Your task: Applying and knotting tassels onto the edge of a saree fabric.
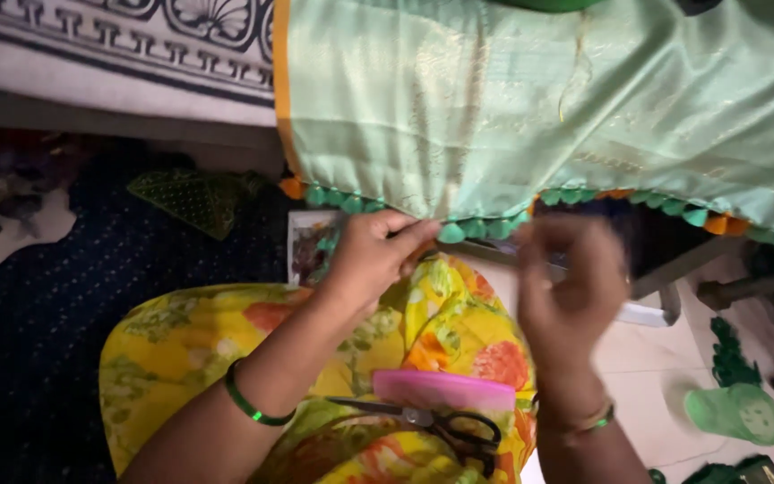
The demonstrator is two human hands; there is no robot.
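Left hand (371,255) with its grip pinched on the tasselled lower edge of a hanging pale green sari (530,108), right hand (571,291) blurred just beside it, grip state unclear, black scissors (445,428) and pink comb (442,391) on the yellow floral lap (181,341).

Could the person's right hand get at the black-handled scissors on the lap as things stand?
Probably yes. The scissors lie uncovered on the lap just below the right hand, beside a pink comb. Nothing lies over them, though that hand is blurred.
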